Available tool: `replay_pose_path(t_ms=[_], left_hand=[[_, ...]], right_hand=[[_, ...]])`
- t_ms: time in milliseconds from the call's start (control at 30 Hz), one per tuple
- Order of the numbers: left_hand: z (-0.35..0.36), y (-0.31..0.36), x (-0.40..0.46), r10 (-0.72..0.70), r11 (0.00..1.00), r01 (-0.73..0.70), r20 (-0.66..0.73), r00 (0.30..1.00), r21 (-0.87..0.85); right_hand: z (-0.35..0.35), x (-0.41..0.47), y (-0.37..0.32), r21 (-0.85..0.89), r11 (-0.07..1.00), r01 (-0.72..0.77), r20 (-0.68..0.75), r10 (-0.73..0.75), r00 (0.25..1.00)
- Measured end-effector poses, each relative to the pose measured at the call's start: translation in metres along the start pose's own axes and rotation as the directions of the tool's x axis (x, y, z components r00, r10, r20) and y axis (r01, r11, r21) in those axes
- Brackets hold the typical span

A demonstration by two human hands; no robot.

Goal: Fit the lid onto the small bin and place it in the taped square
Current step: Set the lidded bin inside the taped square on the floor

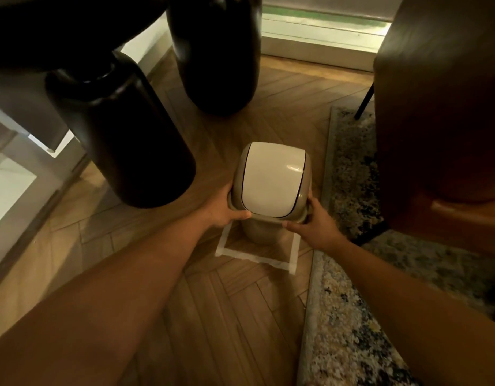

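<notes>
A small beige bin point(261, 232) wears a swing lid point(271, 181) with a white flap in a beige frame. The lid sits on the bin's rim. My left hand point(225, 208) grips the lid's left lower edge, and my right hand point(313, 222) grips its right lower edge. The bin's base is over the far part of the white taped square point(257, 257) on the wooden floor; I cannot tell whether it rests on the floor. The near tape edge and both side strips show in front of the bin.
Two large black vases point(124, 140) point(215, 51) stand to the left and behind. A patterned rug point(349, 316) runs along the right side, with a brown chair point(441, 112) on it. A window sill point(318, 48) is at the back.
</notes>
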State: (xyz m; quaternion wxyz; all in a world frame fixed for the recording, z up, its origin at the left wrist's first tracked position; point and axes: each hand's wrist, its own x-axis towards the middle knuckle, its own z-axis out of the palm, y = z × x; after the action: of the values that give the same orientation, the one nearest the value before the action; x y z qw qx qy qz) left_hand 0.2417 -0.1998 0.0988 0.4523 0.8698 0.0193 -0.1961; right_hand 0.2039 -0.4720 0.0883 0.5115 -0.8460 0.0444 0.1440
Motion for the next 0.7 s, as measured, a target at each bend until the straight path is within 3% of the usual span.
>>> replay_pose_path(t_ms=[167, 300, 400, 467, 700], left_hand=[[0.003, -0.001, 0.001, 0.018, 1.000, -0.018, 0.001, 1.000, 0.016], [0.007, -0.004, -0.002, 0.096, 0.995, -0.095, -0.088, 0.991, 0.013], [0.014, -0.015, -0.007, 0.090, 0.993, -0.094, -0.064, 0.994, -0.065], [0.016, -0.022, -0.009, 0.057, 0.991, -0.062, -0.049, 0.997, -0.121], [0.020, -0.033, -0.006, 0.030, 0.974, -0.037, -0.035, 0.999, -0.223]], right_hand=[[0.004, -0.005, -0.003, 0.021, 0.999, 0.032, 0.094, -0.034, 0.995], [-0.001, -0.002, -0.006, -0.143, 0.987, 0.077, 0.024, -0.074, 0.997], [0.001, -0.003, -0.009, -0.231, 0.959, 0.162, -0.032, -0.174, 0.984], [0.006, -0.006, -0.007, -0.201, 0.954, 0.223, -0.010, -0.229, 0.973], [0.011, -0.011, 0.003, -0.164, 0.968, 0.188, 0.001, -0.190, 0.982]])
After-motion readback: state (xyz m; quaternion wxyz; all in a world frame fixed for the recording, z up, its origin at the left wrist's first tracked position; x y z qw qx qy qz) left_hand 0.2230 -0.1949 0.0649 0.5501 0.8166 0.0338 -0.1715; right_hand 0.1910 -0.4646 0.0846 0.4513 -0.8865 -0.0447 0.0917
